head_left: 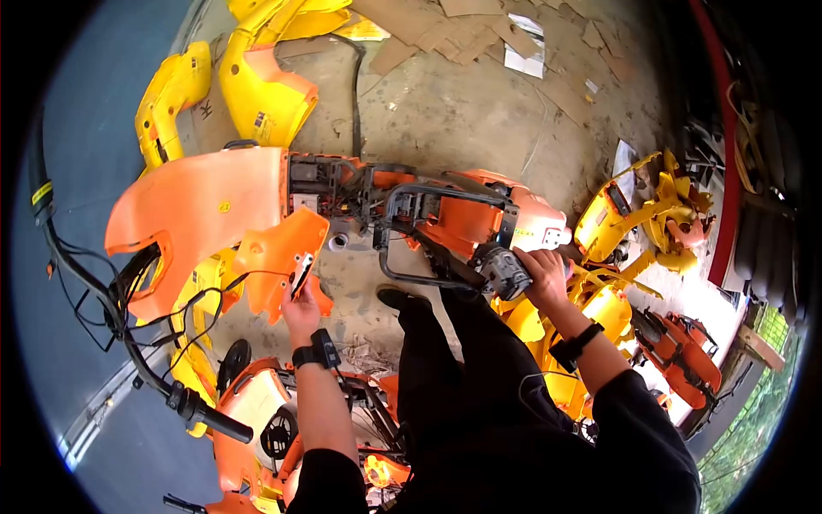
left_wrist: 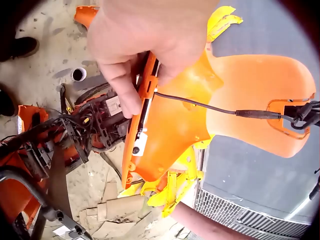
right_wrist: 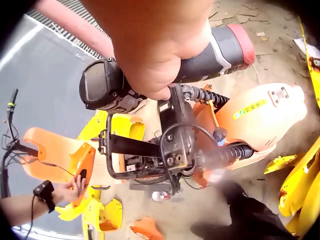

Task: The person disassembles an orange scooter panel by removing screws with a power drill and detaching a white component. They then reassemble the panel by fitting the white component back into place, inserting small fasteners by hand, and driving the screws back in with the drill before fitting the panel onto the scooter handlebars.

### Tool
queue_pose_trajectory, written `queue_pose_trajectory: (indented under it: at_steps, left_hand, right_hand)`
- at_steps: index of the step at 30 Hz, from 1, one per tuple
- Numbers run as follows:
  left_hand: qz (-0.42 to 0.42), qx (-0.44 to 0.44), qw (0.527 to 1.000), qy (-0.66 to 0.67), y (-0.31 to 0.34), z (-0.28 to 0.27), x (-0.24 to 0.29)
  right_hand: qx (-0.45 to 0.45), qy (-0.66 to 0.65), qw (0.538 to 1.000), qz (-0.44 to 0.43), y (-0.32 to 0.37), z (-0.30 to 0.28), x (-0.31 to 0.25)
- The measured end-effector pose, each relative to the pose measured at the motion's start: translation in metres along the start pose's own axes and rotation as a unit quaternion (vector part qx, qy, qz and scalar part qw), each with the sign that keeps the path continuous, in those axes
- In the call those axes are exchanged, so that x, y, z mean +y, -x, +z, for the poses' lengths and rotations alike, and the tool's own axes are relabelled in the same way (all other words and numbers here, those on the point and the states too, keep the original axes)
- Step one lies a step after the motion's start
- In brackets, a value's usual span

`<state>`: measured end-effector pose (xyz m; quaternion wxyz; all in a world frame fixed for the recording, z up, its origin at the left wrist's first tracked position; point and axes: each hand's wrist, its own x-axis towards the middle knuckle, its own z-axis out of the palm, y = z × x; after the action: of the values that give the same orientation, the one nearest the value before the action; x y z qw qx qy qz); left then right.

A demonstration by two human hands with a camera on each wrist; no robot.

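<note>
My left hand [head_left: 300,313] pinches the edge of an orange plastic panel [head_left: 276,250] between thumb and fingers. A small black-and-white part [left_wrist: 141,143] sits along that edge in the left wrist view, and a thin dark cable [left_wrist: 200,104] runs from there towards the handlebar side. My right hand [head_left: 545,276] grips a cordless power tool [head_left: 503,271], its grey-and-black handle ending in a red base [right_wrist: 242,45]. The tool is over the black tubular rack [head_left: 385,248] of a partly stripped orange scooter frame. The right palm hides part of the handle.
A large orange front cover [head_left: 205,206] and the handlebar [head_left: 184,398] are at the left. Yellow body panels [head_left: 270,94] lie at the upper left and the right. Cardboard pieces [head_left: 471,38] cover some floor at the top. More orange scooter parts [head_left: 248,411] stand near my legs.
</note>
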<state>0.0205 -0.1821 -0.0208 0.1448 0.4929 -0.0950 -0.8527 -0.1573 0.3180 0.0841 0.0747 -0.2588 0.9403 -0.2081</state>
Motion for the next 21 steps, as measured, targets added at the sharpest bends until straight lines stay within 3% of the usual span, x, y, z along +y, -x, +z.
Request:
queue_pose_trajectory:
  at_steps: [3,8,10,12,14,16,21]
  left_hand:
    - [0.011,0.024,0.999,-0.02,0.005,-0.005,0.003]
    - [0.063,0.043,0.996,-0.039,0.012,-0.005,-0.003]
    - [0.048,0.038,0.997,-0.037,0.015,-0.007,-0.003]
    - [0.037,0.032,0.998,-0.036,0.014,-0.004,-0.007]
    - [0.037,0.028,0.998,-0.038,0.012,-0.002,-0.008]
    - [0.038,0.036,0.998,-0.031,0.012,-0.001,-0.009]
    - [0.048,0.038,0.997,-0.041,0.013,0.005,-0.012]
  right_hand:
    - [0.012,0.006,1.0,0.002,-0.015,0.004,0.005]
    - [-0.015,0.026,0.989,0.146,-0.025,0.012,0.009]
    - [0.023,0.046,0.989,0.14,-0.035,0.02,0.01]
    - [-0.02,0.049,0.982,0.182,-0.049,0.019,0.009]
    - [-0.027,0.07,0.985,0.154,-0.057,0.023,0.009]
    - [-0.109,0.01,0.98,0.165,-0.058,0.028,0.011]
    - [-0.101,0.028,0.979,0.177,-0.06,0.033,0.001]
